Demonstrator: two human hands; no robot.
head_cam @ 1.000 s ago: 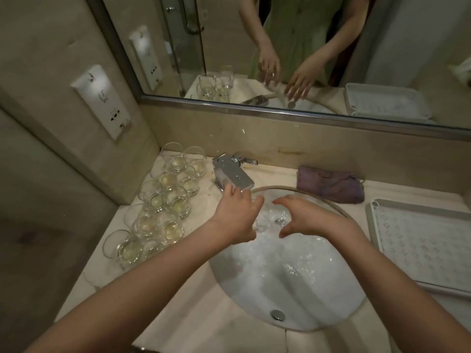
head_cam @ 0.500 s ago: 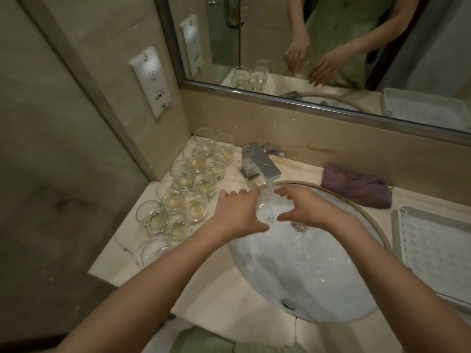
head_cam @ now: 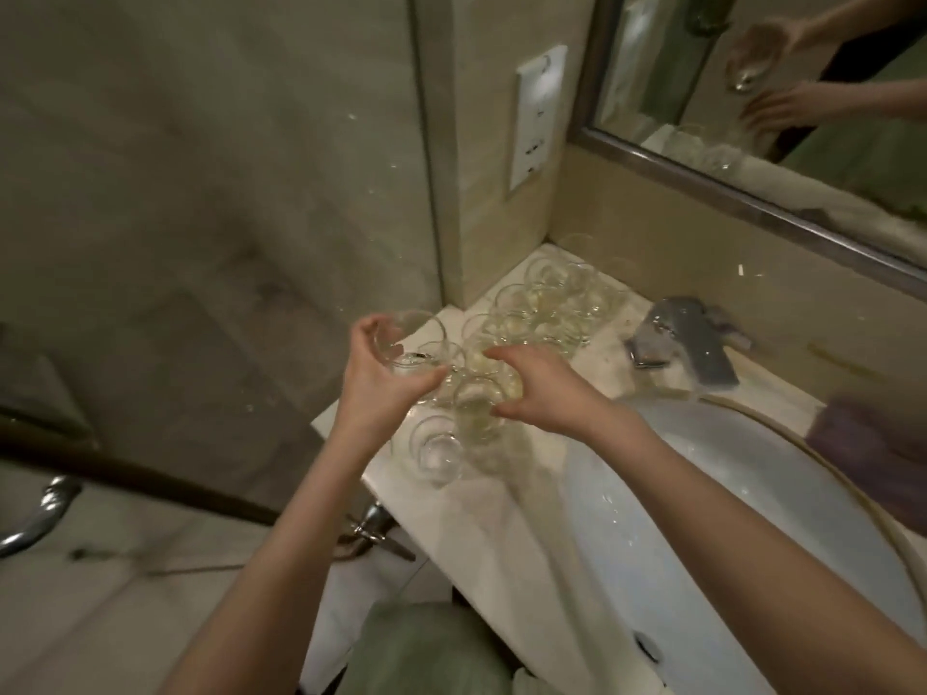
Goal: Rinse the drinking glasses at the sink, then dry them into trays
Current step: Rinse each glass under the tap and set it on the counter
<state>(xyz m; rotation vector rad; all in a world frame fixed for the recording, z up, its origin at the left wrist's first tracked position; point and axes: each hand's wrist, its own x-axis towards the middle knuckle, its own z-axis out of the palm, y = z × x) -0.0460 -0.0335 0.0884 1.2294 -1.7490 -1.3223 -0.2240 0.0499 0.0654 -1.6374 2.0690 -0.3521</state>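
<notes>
Meanwhile, left of the white oval sink basin (head_cam: 727, 504), the person's left hand (head_cam: 373, 388) grips a clear, empty drinking glass (head_cam: 409, 343), tilted above the pale marble counter (head_cam: 506, 514). The right hand (head_cam: 536, 388) curls its fingers around a clear glass holding yellowish liquid (head_cam: 476, 408), amid the cluster of similar glasses (head_cam: 547, 308) standing beside the chrome faucet (head_cam: 687, 348).

We see a dim, yellowish-green indoor picture, soft with motion blur throughout. Small glints sit on the cluster of clear drinking glasses (head_cam: 542, 313) and the white oval basin (head_cam: 702, 494). Straight lines bow near the edges.
</notes>
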